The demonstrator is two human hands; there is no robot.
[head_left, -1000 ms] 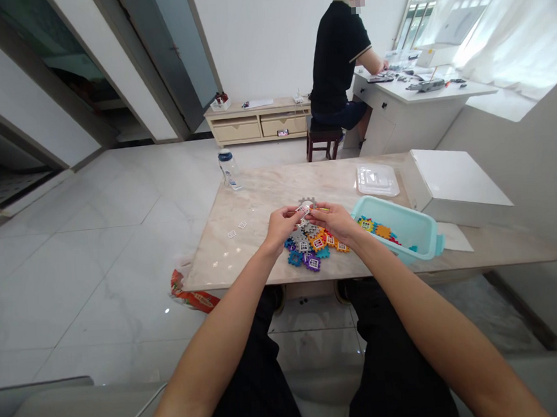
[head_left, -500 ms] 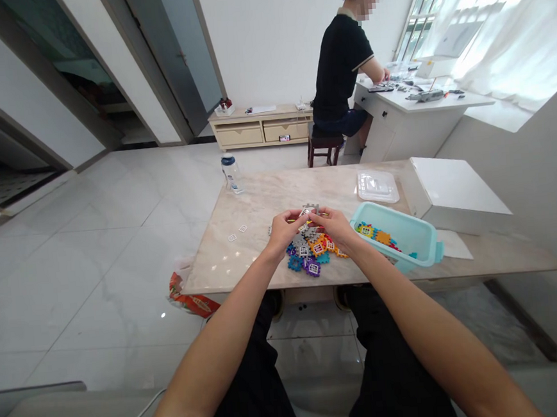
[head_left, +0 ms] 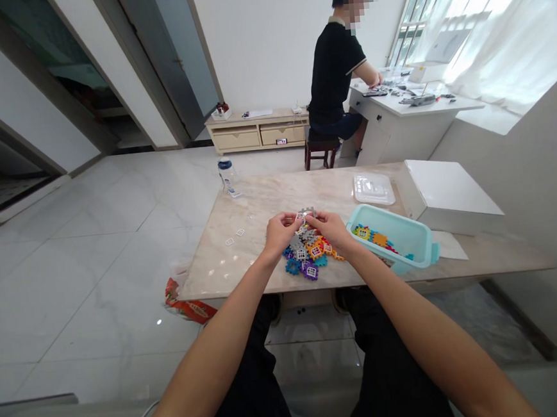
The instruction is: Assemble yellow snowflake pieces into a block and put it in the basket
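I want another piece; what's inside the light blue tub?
Inside the tub: a yellow piece with a white grid, an orange piece, red pieces and blue pieces. Anything beneath is hidden.

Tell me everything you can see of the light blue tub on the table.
The light blue tub is an open, oblong container with rounded corners, a broad rim and a lug jutting from its right end. It looks like smooth plastic. It stands upright on the table, with colourful pieces lying inside. The right forearm hides part of its near side; whether they touch cannot be told.
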